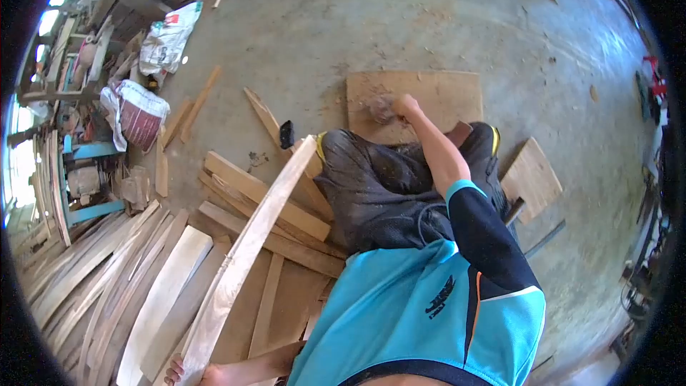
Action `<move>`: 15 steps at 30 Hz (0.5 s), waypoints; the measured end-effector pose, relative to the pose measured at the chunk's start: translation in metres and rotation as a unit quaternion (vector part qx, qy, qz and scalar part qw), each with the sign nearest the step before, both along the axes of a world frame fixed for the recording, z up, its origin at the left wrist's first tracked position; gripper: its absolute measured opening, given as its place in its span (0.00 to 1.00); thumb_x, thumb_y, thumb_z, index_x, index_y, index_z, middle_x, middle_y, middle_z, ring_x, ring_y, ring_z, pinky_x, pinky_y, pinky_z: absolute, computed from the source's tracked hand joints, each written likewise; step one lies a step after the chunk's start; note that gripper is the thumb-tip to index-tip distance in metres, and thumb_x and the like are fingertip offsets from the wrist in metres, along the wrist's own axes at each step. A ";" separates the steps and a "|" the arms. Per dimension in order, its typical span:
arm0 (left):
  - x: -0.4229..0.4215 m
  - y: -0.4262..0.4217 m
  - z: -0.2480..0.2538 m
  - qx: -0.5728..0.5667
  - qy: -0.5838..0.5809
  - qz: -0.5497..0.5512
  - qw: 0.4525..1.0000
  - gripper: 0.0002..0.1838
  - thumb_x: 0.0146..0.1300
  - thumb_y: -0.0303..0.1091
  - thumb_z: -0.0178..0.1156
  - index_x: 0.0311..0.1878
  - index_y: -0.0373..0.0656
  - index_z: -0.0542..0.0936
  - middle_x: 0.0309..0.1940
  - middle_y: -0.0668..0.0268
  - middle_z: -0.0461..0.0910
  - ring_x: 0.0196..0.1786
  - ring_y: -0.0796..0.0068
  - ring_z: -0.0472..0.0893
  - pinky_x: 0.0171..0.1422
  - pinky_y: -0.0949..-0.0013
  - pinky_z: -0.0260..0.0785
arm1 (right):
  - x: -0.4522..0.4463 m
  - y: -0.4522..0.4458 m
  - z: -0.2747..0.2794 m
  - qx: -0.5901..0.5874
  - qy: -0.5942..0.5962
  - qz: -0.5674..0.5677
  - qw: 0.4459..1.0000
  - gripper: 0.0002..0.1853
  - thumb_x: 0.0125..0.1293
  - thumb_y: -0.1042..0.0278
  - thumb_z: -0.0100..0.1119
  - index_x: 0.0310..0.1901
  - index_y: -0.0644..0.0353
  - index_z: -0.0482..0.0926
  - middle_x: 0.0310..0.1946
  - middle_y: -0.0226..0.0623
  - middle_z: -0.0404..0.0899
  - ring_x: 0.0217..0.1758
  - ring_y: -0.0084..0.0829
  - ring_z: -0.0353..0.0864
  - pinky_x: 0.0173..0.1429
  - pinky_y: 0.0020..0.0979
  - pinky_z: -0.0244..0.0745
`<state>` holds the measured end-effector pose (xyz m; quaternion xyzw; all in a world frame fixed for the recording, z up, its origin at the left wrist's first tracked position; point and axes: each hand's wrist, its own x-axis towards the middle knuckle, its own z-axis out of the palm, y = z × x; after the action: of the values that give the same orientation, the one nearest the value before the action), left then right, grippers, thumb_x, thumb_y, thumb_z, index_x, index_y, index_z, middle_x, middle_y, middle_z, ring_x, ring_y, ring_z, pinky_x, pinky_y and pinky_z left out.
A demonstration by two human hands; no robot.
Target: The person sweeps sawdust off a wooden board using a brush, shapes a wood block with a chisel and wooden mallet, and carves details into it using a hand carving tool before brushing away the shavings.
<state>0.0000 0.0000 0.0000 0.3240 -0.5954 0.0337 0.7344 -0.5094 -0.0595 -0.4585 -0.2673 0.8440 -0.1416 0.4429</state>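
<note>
My left hand (191,373) is closed round the lower end of a long, slightly curved wooden plank (249,246). The plank slants up beside my left knee, its far end close to that knee. Out in front, my right hand (406,106) is closed above a flat wooden board (454,94) lying on the floor before my legs. At its fingers is a blurred brownish-grey thing (381,109) whose kind I cannot make out. Small bits of debris lie around the board's left edge.
Loose wood pieces (275,207) lie on the floor at my left, beside a stack of curved planks (107,279). Sacks (141,113) and a blue-framed rack (93,150) stand farther left. Another board (532,179) lies by my right knee. A small black object (286,134) sits near my left knee.
</note>
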 end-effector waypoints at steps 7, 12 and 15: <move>0.076 -0.005 -0.009 0.162 0.190 -0.395 0.884 0.23 0.55 0.48 0.47 0.34 0.30 0.68 0.30 0.55 0.68 0.35 0.58 0.68 0.41 0.55 0.63 | 0.024 -0.002 -0.041 -0.056 -0.087 -0.305 0.947 0.08 0.49 0.66 0.55 0.32 0.57 0.76 0.18 0.37 0.73 0.16 0.31 0.72 0.15 0.30 0.63; 0.039 -0.012 -0.017 0.112 0.260 -0.051 0.958 0.23 0.56 0.49 0.45 0.32 0.32 0.67 0.27 0.56 0.66 0.31 0.59 0.67 0.38 0.54 0.62 | 0.041 -0.024 0.038 -0.139 -0.257 -0.130 0.947 0.07 0.52 0.67 0.52 0.27 0.61 0.72 0.18 0.33 0.73 0.11 0.26 0.67 0.14 0.28 0.60; 0.019 -0.021 -0.022 0.081 0.285 -0.023 0.955 0.23 0.56 0.50 0.44 0.32 0.33 0.67 0.26 0.56 0.66 0.31 0.59 0.66 0.38 0.54 0.61 | 0.022 -0.032 0.017 -0.123 -0.165 -0.093 0.974 0.10 0.53 0.65 0.54 0.36 0.58 0.76 0.20 0.32 0.73 0.16 0.23 0.69 0.18 0.25 0.64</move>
<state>0.0195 -0.0210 -0.0215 0.3643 -0.3693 -0.1256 0.8456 -0.4878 -0.0919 -0.4412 -0.2128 0.7565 -0.3276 0.5244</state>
